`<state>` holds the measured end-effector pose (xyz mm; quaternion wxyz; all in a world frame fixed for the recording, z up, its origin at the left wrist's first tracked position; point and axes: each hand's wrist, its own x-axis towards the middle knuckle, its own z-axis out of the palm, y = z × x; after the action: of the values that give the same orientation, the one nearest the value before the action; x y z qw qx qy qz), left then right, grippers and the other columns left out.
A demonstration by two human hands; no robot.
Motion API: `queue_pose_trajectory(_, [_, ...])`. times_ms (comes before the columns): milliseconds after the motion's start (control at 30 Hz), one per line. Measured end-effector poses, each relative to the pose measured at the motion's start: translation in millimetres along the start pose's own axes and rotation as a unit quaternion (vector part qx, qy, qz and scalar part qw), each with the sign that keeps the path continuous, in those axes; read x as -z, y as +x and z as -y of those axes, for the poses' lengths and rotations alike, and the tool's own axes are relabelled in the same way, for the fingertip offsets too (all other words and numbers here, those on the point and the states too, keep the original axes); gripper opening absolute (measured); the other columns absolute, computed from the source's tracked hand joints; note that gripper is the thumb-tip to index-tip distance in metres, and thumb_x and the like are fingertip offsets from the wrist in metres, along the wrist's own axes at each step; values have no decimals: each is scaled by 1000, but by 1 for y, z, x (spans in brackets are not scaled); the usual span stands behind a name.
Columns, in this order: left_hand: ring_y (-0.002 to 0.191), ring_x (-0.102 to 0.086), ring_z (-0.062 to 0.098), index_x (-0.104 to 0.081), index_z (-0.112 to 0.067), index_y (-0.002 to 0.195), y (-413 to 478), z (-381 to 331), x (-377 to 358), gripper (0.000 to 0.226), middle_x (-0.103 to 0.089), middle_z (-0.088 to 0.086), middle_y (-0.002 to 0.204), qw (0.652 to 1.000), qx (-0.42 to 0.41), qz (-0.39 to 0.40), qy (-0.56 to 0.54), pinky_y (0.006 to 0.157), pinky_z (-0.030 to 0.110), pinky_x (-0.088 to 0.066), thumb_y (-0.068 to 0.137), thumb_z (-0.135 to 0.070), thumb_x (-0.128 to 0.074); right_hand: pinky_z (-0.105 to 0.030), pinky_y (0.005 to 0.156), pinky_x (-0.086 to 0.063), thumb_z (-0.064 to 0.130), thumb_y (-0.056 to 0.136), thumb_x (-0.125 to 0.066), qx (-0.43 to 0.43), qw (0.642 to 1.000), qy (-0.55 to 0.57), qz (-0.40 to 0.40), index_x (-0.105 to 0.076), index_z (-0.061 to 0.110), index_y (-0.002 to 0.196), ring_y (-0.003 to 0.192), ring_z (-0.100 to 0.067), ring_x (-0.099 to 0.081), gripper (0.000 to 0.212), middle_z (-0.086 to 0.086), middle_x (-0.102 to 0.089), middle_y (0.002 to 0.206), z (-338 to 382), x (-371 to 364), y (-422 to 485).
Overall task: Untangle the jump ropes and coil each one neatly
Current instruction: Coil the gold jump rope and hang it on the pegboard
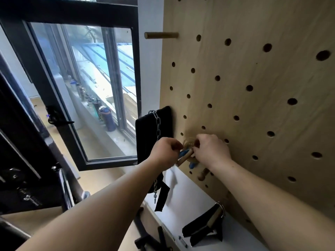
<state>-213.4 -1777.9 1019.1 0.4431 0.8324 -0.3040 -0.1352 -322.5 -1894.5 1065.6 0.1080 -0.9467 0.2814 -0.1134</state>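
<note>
Left hand: fingers pinch blue jump rope.
Right hand: fingers curled on that rope, at wooden peg.

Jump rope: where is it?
Head view, lower centre: the jump rope is held at a wooden peg on the pegboard by the left hand and right hand, right of the black strap.
</note>
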Motion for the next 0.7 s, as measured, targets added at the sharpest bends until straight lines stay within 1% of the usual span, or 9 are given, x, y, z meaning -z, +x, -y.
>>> queue_pose_trajectory(100, [95, -71, 14, -77, -20, 111, -11, 4, 5, 26, -75, -4, 106, 1000, -4, -10, 18, 88, 36, -62, 94, -8, -62, -30, 61, -57, 33, 98, -62, 13, 999, 25, 19, -63, 26, 92, 76, -12, -66, 9, 8, -67, 84, 4, 8, -8])
queue_pose_trajectory(167, [89, -73, 17, -78, -21, 108, -19, 5, 9, 26, -74, -3, 105, 1000, -3, -29, 6, 80, 37, -64, 94, -8, -60, -33, 65, -58, 36, 98, -60, 30, 998, 14, 46, -64, 27, 96, 78, -13, -66, 9, 8, -67, 87, 11, 15, -14])
queue_pose_trajectory(200, [84, -74, 18, -77, -21, 107, -24, 5, 13, 25, -74, -2, 105, 1000, -1, -31, -2, 74, 34, -65, 95, -9, -59, -32, 66, -58, 37, 98, -60, 37, 997, 6, 65, -65, 29, 99, 77, -12, -66, 10, 8, -67, 89, 16, 18, -17])
queue_pose_trajectory(267, [80, -73, 14, -76, -19, 108, -37, 4, 22, 22, -74, -1, 104, 1000, 2, -31, -1, 62, 17, -60, 97, -10, -59, -32, 67, -58, 40, 97, -59, 45, 995, -11, 87, -65, 30, 103, 78, -13, -66, 13, 8, -67, 91, 25, 21, -25])
queue_pose_trajectory(300, [82, -71, 10, -76, -18, 111, -45, 3, 27, 22, -74, -2, 105, 999, -1, -40, 3, 61, 13, -58, 97, -10, -60, -33, 69, -58, 41, 97, -59, 49, 994, -19, 91, -66, 30, 103, 78, -14, -66, 14, 7, -67, 91, 30, 23, -29])
queue_pose_trajectory(433, [86, -72, 8, -77, -23, 109, -93, 11, 37, 23, -76, -8, 100, 997, 9, -71, -16, 82, 32, -62, 93, -14, -64, -29, 62, -50, 41, 95, -58, 68, 991, -19, 110, -65, 28, 90, 76, -15, -63, 15, 7, -64, 87, 50, 17, -56])
queue_pose_trajectory(567, [89, -72, 10, -78, -24, 103, -165, 45, 35, 20, -76, -10, 94, 994, 65, -71, -48, 87, 33, -59, 91, -14, -65, -30, 66, -50, 41, 93, -60, 125, 978, -38, 160, -66, 28, 85, 85, -18, -62, 17, 6, -65, 89, 72, -13, -100])
queue_pose_trajectory(633, [91, -71, 10, -77, -23, 107, -205, 68, 31, 20, -75, -10, 99, 991, 105, -61, -55, 90, 34, -59, 93, -16, -64, -29, 64, -47, 41, 93, -62, 152, 969, -44, 189, -65, 30, 84, 84, -17, -61, 15, 7, -65, 87, 83, -32, -126])
queue_pose_trajectory(700, [95, -70, 10, -76, -23, 113, -250, 96, 24, 23, -76, -8, 107, 987, 144, -46, -44, 92, 30, -57, 94, -19, -63, -32, 71, -52, 43, 92, -62, 168, 955, -55, 239, -64, 30, 84, 85, -19, -63, 15, 6, -66, 90, 96, -53, -154])
